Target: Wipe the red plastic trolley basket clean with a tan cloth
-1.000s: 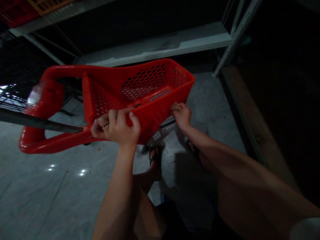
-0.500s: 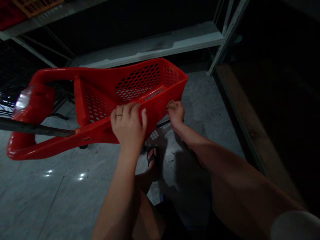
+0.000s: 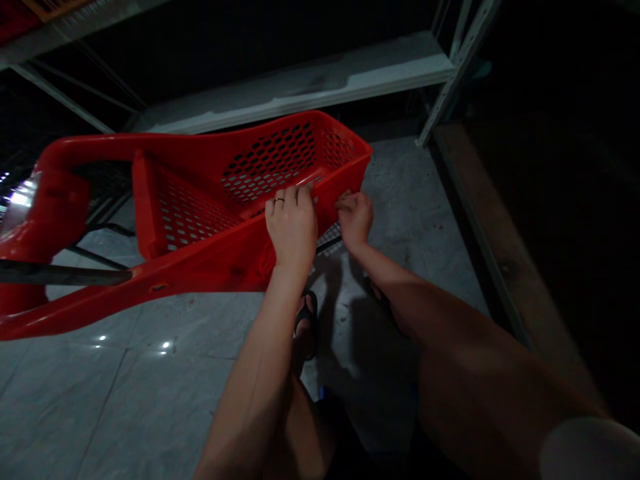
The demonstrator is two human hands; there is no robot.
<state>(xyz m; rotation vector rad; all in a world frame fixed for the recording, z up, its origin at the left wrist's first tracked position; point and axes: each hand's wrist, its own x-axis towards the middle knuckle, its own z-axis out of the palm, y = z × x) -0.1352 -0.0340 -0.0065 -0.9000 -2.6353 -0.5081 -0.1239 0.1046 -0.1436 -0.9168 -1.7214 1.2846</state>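
A red plastic shopping cart with perforated basket walls stands across the middle of the view, its handle end to the left. My left hand, a ring on one finger, is closed over the near rim of the basket. Just right of it, my right hand is closed against the outside of the same wall, close to the narrow front end. Between its fingers shows a small brownish, crumpled-looking piece that I cannot make out. The fingertips of my left hand are partly hidden behind the rim.
Behind the cart runs a metal rack with a low pale shelf and an upright post. A raised wooden edge lies along the right. Below are my sandalled foot and grey floor tiles.
My left hand has slid rightward along the rim, nearer to my right hand. My right hand stays at about the same spot on the wall. The cart appears slightly further left in view.
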